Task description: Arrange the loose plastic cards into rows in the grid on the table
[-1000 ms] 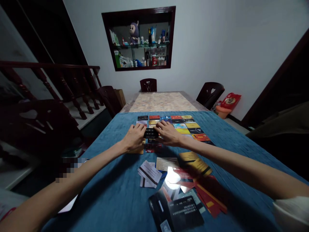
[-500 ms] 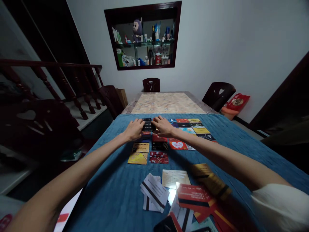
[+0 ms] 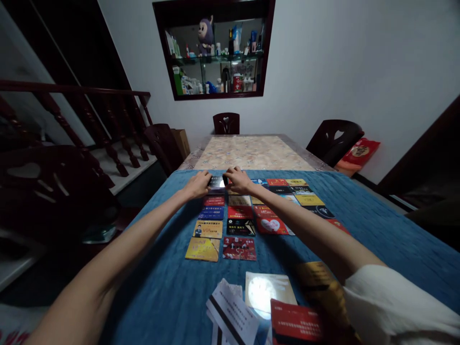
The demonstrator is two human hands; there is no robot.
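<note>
Near the far edge of the blue cloth, a black card (image 3: 217, 182) with a bright glare lies at the top of the left column. My left hand (image 3: 197, 185), fingers bent together, grips its left edge. From the other side my right hand (image 3: 238, 181) pinches at its right edge, where a dark strip shows by the fingertips. Below in the same column are a blue card (image 3: 211, 213), an orange VIP card (image 3: 208, 229) and a yellow card (image 3: 203, 249). A dark red card (image 3: 239, 248) ends the second column. My right forearm hides part of the columns to the right.
Loose cards pile up close to me: white striped ones (image 3: 232, 311), a shiny cream one (image 3: 271, 290), and a red one (image 3: 298, 321). The blue cloth (image 3: 151, 282) covers the near table. Chairs (image 3: 332, 141) stand around it, with a railing (image 3: 89, 89) at left.
Both hands stay around the black card, which now tilts or catches light with a glare. My view has shifted, so the near cards appear lower and larger.
</note>
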